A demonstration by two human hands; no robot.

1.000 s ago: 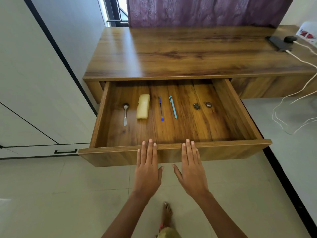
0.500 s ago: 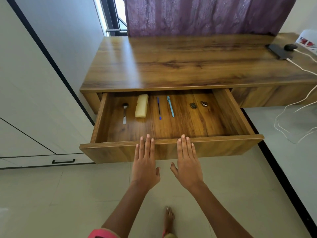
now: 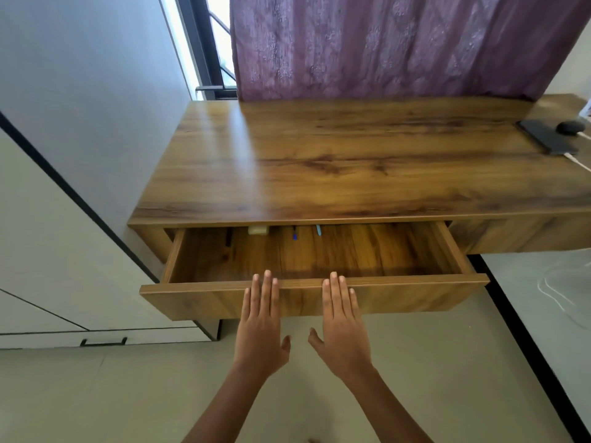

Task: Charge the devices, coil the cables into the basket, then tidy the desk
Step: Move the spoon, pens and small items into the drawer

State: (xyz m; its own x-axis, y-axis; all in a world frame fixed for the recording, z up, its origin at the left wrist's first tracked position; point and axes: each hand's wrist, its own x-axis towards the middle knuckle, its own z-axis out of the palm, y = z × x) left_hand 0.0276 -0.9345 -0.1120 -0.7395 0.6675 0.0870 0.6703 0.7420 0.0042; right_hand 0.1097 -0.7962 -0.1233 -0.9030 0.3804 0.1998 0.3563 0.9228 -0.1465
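Observation:
The wooden desk [image 3: 335,161] has its drawer [image 3: 192,298] pulled partly out. My left hand [image 3: 260,327] and my right hand [image 3: 343,330] lie flat against the drawer's front panel, fingers straight and together, holding nothing. Inside the drawer only the near ends of a pale yellow block [image 3: 257,230], a dark blue pen [image 3: 294,235] and a light blue pen [image 3: 318,230] show under the desk's edge. A dark phone [image 3: 545,139] lies at the desk's far right with a white cable [image 3: 580,163] plugged into it, beside a small black round device [image 3: 571,127].
White cabinet doors with a black handle [image 3: 103,341] stand to the left. A purple curtain [image 3: 399,43] hangs behind the desk. Loops of white cable [image 3: 556,292] lie on the floor at the right, past a black strip along the floor.
The drawer has slid inward under both hands, so the spoon, the two small metal items and most of the pens and block have gone under the desk top.

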